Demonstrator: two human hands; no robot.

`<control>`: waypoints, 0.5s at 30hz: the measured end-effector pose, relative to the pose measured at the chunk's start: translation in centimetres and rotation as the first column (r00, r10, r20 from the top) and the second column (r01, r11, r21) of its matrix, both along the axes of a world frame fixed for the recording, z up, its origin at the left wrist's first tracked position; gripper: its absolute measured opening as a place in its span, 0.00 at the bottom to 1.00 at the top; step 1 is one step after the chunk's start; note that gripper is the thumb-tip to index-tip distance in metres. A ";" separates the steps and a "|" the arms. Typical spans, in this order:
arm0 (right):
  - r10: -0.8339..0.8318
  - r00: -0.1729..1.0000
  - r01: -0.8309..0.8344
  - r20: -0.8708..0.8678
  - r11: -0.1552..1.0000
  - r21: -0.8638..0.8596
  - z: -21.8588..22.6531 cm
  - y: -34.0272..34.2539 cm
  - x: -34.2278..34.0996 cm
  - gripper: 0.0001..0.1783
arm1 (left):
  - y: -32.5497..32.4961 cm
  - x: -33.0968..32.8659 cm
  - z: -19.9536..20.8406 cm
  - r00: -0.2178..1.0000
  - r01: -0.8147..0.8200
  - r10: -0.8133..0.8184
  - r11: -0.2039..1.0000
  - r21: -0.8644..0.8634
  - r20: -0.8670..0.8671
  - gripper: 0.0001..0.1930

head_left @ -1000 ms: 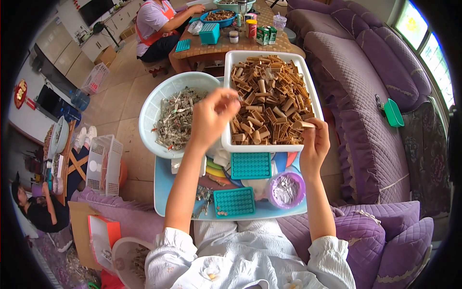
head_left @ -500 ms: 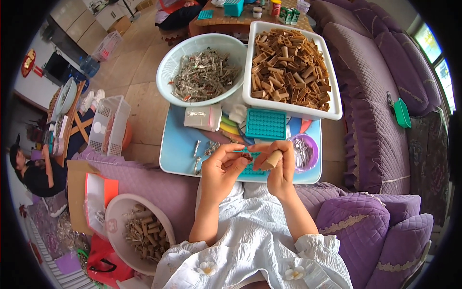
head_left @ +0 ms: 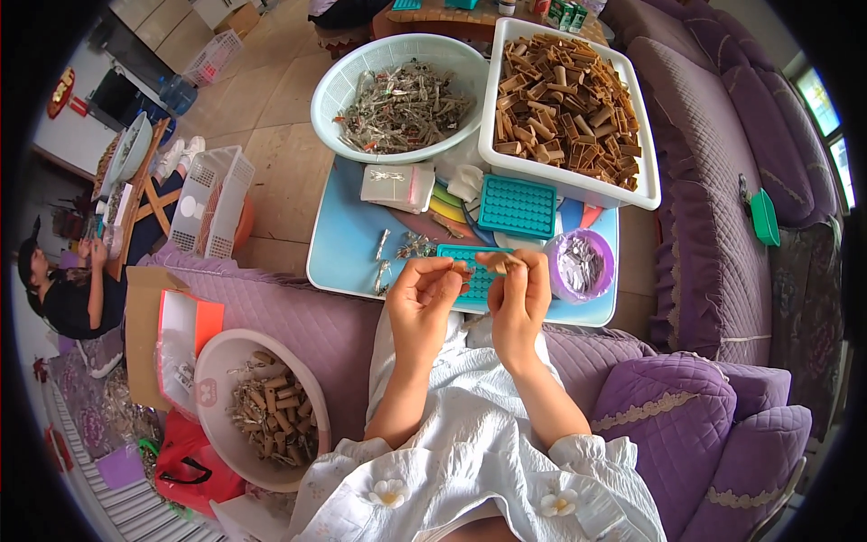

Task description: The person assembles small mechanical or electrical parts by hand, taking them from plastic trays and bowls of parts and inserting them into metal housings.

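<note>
My left hand (head_left: 423, 305) is closed in a pinch over the low blue table, with a small dark reddish thing at its fingertips, too small to name. Close beside it my right hand (head_left: 521, 305) grips a tan cardboard tube (head_left: 498, 262), now mostly hidden by the fingers. Beneath both hands lies a teal tray (head_left: 479, 289) with rows of round cells. A second teal tray (head_left: 517, 207) is farther back. To the right stands a purple bowl (head_left: 607, 268) of silvery pieces. Left of my hands are small shiny twisted packets (head_left: 383, 262).
At the back, a pale green basket (head_left: 322, 104) holds clear packets, and a white tub (head_left: 646, 172) holds brown cardboard pieces. A stack of clear bags (head_left: 397, 187) sits before them. On the left stands a pink-white basin (head_left: 209, 393) of tubes. Another person (head_left: 77, 298) sits far left.
The tube in my right hand has turned from pointing toward me to lying mostly under my fingers, aimed at the left hand. The view has shifted, so the table's things appear slightly lower and to the right.
</note>
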State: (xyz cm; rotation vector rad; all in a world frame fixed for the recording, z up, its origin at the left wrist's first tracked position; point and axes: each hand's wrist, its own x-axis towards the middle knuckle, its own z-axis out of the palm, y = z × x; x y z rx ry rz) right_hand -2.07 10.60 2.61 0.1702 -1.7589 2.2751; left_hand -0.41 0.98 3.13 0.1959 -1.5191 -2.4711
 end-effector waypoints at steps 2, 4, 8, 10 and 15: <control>-0.082 0.985 0.072 0.154 0.995 0.075 -0.3 -0.3 -0.4 0.08 | 0.5 0.2 0.0 0.999 -0.031 0.030 0.999 -0.039 -0.031 0.08; -0.087 0.972 0.074 0.218 0.995 0.065 -0.4 -0.4 -0.1 0.07 | 0.8 0.1 -0.3 0.996 -0.065 0.060 0.995 -0.076 -0.063 0.09; -0.122 0.973 0.081 0.197 0.975 0.207 -1.1 -1.1 0.5 0.06 | 1.2 -0.2 -1.1 0.983 -0.166 0.138 0.948 -0.271 -0.119 0.10; -0.138 0.983 0.094 0.119 0.945 0.314 -0.8 -1.3 0.8 0.06 | 1.2 -0.1 -1.0 0.979 -0.178 0.156 0.969 -0.172 -0.133 0.10; -0.101 0.972 0.028 0.214 0.946 0.323 -0.6 -1.2 0.9 0.07 | 1.0 0.2 -1.2 0.940 -0.316 0.272 0.923 -0.221 -0.206 0.13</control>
